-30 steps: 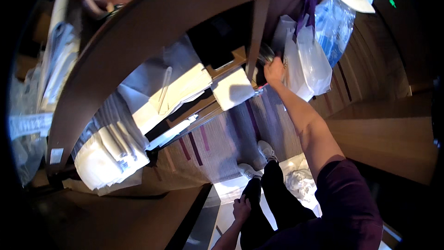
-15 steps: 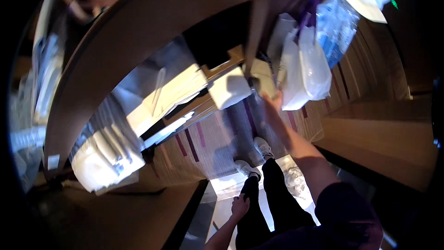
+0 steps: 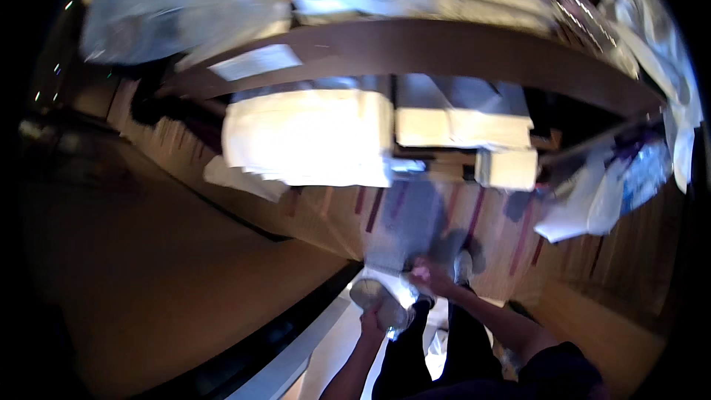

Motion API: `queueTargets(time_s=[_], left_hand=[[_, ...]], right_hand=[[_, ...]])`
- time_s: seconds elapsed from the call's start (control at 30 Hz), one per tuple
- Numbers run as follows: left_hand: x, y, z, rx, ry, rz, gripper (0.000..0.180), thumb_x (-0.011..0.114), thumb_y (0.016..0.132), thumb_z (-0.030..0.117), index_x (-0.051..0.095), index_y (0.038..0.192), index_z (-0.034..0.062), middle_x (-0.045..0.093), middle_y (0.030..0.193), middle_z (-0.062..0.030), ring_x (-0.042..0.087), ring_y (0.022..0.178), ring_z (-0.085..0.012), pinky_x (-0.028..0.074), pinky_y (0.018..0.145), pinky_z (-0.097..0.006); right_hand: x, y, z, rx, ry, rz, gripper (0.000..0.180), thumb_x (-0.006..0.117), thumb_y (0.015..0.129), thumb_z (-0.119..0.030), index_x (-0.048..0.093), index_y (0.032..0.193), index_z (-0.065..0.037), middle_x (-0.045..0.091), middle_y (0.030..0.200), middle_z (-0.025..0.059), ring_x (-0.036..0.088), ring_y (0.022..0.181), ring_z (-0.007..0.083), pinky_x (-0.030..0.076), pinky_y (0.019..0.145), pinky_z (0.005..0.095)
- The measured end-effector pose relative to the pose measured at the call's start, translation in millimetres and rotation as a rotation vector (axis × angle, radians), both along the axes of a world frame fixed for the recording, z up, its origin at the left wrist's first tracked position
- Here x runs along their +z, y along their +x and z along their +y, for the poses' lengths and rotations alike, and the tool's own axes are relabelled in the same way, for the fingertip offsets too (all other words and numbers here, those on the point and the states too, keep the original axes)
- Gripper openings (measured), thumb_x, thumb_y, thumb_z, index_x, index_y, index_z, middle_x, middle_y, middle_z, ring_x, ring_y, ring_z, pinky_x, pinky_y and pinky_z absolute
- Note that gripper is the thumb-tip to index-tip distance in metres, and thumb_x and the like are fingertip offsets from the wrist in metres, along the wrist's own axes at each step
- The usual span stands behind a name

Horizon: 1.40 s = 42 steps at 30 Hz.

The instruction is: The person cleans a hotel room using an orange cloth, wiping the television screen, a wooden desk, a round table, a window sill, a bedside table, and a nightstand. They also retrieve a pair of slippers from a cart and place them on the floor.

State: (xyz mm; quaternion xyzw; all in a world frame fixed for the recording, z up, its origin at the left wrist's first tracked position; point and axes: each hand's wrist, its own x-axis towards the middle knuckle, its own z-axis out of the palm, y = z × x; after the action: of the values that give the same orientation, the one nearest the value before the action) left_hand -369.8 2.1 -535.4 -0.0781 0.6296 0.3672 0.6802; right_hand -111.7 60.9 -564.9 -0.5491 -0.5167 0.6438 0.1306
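My left hand (image 3: 372, 316) is low in the middle, closed on the edge of a pale grey rounded item (image 3: 391, 312). This item looks flat, with two rounded lobes; blur hides its exact kind. Just right of it, in front of my legs, is my right hand (image 3: 435, 279). Motion smears its fingers, and I cannot tell whether anything is between them. My feet and dark trouser legs (image 3: 468, 337) show below the hands.
Ahead stands a brown cart (image 3: 444, 48) with stacked white linens (image 3: 307, 133), folded cream linens (image 3: 463, 127) and a small pale box (image 3: 511, 169). White bags (image 3: 585, 204) hang at its right. A brown panel (image 3: 192, 267) is at left, above striped carpet (image 3: 333, 204).
My view has swung so the cart lies straight across. My right hand has drawn back from the cart's right end towards my body. My left hand now holds the pale rounded item.
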Motion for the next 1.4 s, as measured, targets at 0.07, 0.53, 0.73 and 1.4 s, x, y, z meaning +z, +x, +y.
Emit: queueTargets(time_s=[0.07, 0.53, 0.73, 1.4], left_hand=[[10.8, -26.0, -18.9, -0.193, -0.056, 0.086, 0.038, 0.066, 0.093, 0.02, 0.065, 0.125, -0.0009, 0.067, 0.119, -0.0127, 0.068, 0.104, -0.0242, 0.057, 0.091, -0.037], [32.8, -6.2, -25.9, -0.289, -0.21, 0.09, 0.053, 0.084, 0.08, 0.026, 0.063, 0.121, -0.0007, 0.07, 0.105, -0.0135, 0.072, 0.092, -0.0263, 0.061, 0.081, -0.044], [38.8, 21.8, -14.8, -0.31, -0.179, 0.076, 0.055, 0.084, 0.08, 0.027, 0.062, 0.122, -0.0011, 0.07, 0.106, -0.0139, 0.072, 0.092, -0.0267, 0.061, 0.081, -0.045], [55.2, 65.1, -43.0, -0.367, -0.223, 0.106, 0.079, 0.088, 0.073, 0.024, 0.045, 0.134, -0.0015, 0.062, 0.122, -0.0179, 0.068, 0.102, -0.0316, 0.061, 0.082, -0.047]], right_hand=[[3.0, 16.6, 71.5, -0.305, 0.507, -0.524, 0.067, 0.069, 0.093, -0.038, 0.048, 0.141, 0.003, 0.05, 0.142, 0.0266, 0.051, 0.128, 0.0413, 0.04, 0.109, 0.0512], [-33.2, 124.6, 360.5, -0.384, 0.443, -1.017, 0.049, 0.065, 0.092, -0.023, 0.056, 0.137, -0.004, 0.057, 0.137, 0.0241, 0.051, 0.128, 0.0422, 0.039, 0.108, 0.049], [-38.0, 111.4, 358.7, -0.42, 0.413, -0.931, 0.05, 0.065, 0.093, -0.024, 0.055, 0.138, -0.003, 0.057, 0.138, 0.0239, 0.052, 0.127, 0.0405, 0.04, 0.107, 0.0477], [-12.5, 99.4, 320.7, -0.719, 0.39, -0.595, 0.053, 0.064, 0.097, -0.028, 0.052, 0.139, 0.002, 0.056, 0.139, 0.0232, 0.054, 0.125, 0.035, 0.042, 0.105, 0.0434]])
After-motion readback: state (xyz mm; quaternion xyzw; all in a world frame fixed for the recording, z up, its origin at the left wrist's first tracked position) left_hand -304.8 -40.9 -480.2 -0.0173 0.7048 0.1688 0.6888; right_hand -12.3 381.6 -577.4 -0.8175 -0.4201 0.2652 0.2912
